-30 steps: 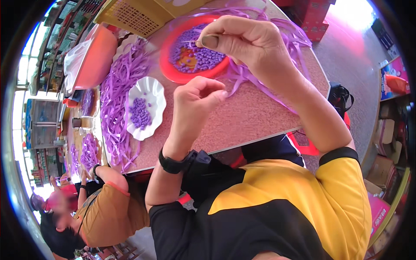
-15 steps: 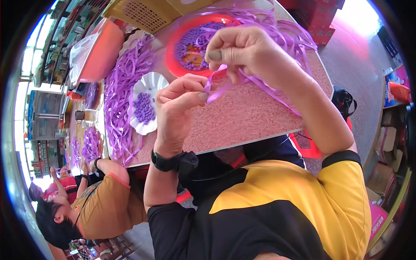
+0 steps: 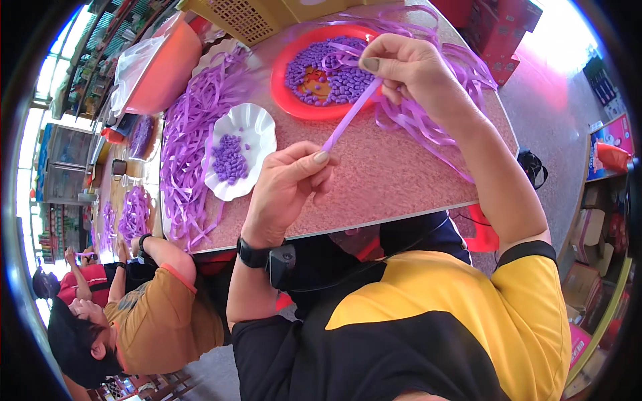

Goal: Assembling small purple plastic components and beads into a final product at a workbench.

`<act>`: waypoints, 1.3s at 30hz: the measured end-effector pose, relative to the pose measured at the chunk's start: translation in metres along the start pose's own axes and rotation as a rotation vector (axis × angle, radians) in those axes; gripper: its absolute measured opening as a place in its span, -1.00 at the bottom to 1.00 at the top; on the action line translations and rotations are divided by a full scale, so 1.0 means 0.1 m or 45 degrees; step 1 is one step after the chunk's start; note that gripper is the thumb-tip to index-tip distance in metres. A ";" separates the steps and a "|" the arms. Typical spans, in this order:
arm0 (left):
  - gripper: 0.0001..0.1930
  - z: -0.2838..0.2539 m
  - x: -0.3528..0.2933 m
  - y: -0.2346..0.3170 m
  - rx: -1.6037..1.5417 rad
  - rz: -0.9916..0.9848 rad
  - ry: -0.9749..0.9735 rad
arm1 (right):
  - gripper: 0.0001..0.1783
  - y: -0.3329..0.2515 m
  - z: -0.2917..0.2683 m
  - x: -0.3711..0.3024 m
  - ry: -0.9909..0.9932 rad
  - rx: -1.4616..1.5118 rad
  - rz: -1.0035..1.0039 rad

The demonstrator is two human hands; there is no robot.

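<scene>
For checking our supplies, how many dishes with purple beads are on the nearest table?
2: the red plate, partly behind the right hand, and the white scalloped dish, to the plate's left. Others may be hidden.

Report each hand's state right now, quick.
Left hand: closed, pinching a purple ribbon.
Right hand: closed, pinching the same ribbon, which runs straight between the two hands.

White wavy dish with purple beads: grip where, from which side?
Probably pinch the right rim of the white dish, coming from the right: that edge faces bare tabletop, while purple ribbons crowd the left and most beads bunch leftward.
</scene>
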State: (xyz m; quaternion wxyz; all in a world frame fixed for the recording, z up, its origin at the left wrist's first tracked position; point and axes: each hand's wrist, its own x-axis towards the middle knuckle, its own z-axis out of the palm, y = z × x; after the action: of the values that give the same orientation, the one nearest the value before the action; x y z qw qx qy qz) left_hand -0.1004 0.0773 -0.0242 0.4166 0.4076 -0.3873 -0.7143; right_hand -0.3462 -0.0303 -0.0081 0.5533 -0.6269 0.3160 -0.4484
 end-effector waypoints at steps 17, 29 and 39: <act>-0.89 -0.37 -0.08 -0.01 -0.361 0.747 0.504 | -0.95 0.06 0.25 -0.13 -0.290 -0.617 0.096; -0.84 -0.42 0.08 -0.02 -0.981 0.555 0.164 | -0.95 0.05 0.33 -0.17 -0.481 -0.690 0.127; -0.85 0.07 0.11 -0.14 -0.304 0.555 0.383 | -0.88 -0.02 0.28 -0.20 -0.166 -0.565 -0.396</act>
State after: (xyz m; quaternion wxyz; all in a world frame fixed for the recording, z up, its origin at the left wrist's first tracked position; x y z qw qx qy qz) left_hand -0.1139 0.0738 -0.0375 0.6582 0.3641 -0.3128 -0.5799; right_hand -0.3286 -0.0001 -0.0097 0.3460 -0.8013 0.2703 -0.4065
